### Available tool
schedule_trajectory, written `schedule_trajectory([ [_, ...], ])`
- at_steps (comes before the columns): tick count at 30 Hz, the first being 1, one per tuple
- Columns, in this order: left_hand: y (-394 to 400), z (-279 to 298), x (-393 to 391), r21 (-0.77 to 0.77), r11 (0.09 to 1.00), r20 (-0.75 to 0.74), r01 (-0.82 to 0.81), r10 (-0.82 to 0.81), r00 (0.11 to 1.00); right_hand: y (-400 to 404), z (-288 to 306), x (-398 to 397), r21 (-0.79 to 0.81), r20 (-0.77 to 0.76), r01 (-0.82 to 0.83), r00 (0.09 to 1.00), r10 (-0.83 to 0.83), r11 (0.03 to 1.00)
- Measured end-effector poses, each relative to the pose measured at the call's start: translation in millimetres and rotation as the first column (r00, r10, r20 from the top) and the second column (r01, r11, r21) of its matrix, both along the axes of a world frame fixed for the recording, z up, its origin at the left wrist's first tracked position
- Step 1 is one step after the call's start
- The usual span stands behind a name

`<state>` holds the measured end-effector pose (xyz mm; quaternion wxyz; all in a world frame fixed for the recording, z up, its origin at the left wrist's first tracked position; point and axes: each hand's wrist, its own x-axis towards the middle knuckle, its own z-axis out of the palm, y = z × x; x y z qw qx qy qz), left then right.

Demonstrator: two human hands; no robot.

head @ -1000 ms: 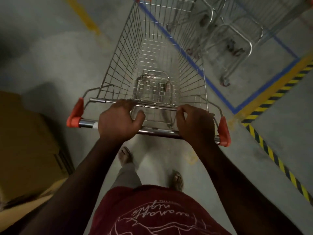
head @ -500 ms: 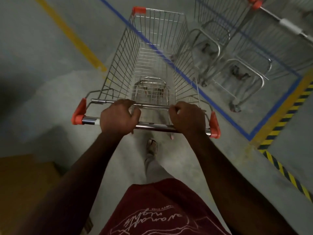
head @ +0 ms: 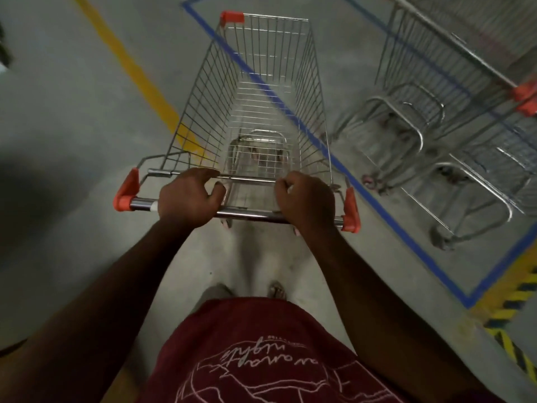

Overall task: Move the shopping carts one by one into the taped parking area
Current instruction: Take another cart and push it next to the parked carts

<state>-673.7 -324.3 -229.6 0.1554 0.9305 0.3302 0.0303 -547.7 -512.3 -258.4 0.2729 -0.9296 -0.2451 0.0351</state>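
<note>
An empty wire shopping cart (head: 261, 91) with orange corner caps stands straight ahead of me. Its chrome handle bar (head: 250, 213) is gripped by my left hand (head: 189, 196) near the left end and by my right hand (head: 305, 200) near the right end. A blue tape line (head: 386, 216) marks the parking area; it runs diagonally under the cart's basket and turns a corner at the lower right. Two parked carts (head: 453, 141) stand inside the tape on the right.
A yellow floor stripe (head: 139, 77) runs diagonally on the left of the cart. Yellow-and-black hazard tape (head: 511, 338) borders the blue corner at the lower right. The floor is grey concrete; my feet show below the handle.
I have walked forward with the cart. The parked carts and the blue corner have slid toward me and to the right. The cardboard box at the left has dropped out of view.
</note>
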Motion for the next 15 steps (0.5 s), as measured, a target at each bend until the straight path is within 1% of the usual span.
schedule_trajectory([
  [6,116,-7,90,0.03,0.999,0.046,0.026,-0.027,0.999,107,-1,86,-0.03,-0.007,0.012,1.0,-0.012,0.999],
  [10,196,-7,158,0.03,0.997,0.057,0.074,-0.076,0.995,181,3,143,-0.07,-0.056,0.086,0.994,-0.09,0.994],
  [15,280,-1,240,0.022,0.981,0.054,0.193,-0.194,0.979,257,8,205,-0.079,-0.076,0.167,0.982,-0.173,0.983],
])
